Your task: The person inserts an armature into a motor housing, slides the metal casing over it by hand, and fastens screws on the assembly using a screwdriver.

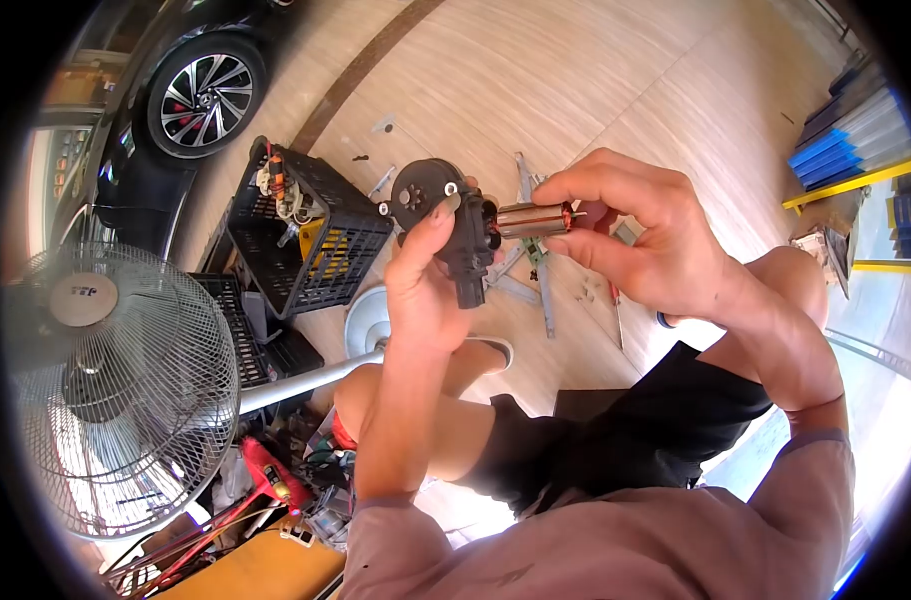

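My left hand [421, 285] is wrapped round a black plastic motor housing [465, 252], with the thumb across its front. The housing has a round gear-case end and small metal fittings on its rim. My right hand [650, 235] pinches a motor armature [530, 220] between thumb and fingers at its outer end, where copper windings show. The armature lies level, its other end at the opening on the housing's right side. How far it sits inside I cannot tell. Below the hands, metal pieces and a green circuit board [536, 250] lie on the floor.
A black plastic crate [325, 255] of parts stands at left, near a standing fan [125, 390]. Behind is a car wheel [207, 98]. A screwdriver [617, 310] lies on the floor. Blue boxes [845, 145] fill a yellow-edged shelf at right; a red tool [270, 475] lies lower left.
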A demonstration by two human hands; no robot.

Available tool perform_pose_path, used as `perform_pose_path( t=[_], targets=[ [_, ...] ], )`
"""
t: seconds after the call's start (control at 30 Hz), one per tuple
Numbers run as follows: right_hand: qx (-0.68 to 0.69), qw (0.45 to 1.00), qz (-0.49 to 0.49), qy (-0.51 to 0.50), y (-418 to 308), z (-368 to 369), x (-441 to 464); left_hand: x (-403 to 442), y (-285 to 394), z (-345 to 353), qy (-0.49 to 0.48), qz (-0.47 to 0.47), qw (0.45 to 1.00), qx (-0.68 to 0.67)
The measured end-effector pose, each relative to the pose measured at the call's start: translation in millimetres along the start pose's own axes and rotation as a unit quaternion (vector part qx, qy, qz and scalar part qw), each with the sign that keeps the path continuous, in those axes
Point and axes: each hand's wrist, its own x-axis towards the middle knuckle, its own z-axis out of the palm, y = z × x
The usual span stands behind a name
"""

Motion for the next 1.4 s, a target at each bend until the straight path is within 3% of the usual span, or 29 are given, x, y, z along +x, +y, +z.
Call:
perform_pose_path(
  t=[0.27, 0.37, 0.47, 0.57, 1.4],
  targets=[
    [0.002, 0.999, 0.034, -0.004, -0.1, 0.1, -2.3, 2.9, -4.2, -4.3, 0.008, 0.002, 1.000, 0.022],
    [0.029, 0.990, 0.138, -0.016, -7.5, -1.6, -2.8, 2.7, -5.1, -4.4, -0.003, 0.005, 0.999, 0.033],
    [0.051, 0.991, 0.125, 0.003, -0.9, 2.3, -5.2, 2.6, -4.4, -6.0, -0.030, 0.007, 0.998, 0.051],
    [0.039, 0.982, 0.183, -0.027, -9.4, -1.6, -2.0, 2.4, -2.9, -7.1, -0.034, 0.012, 0.998, 0.058],
    [0.071, 0.969, 0.232, -0.054, -2.2, 2.1, 0.0, -1.9, 2.3, -5.7, -0.042, 0.031, 0.997, 0.051]
  ],
)
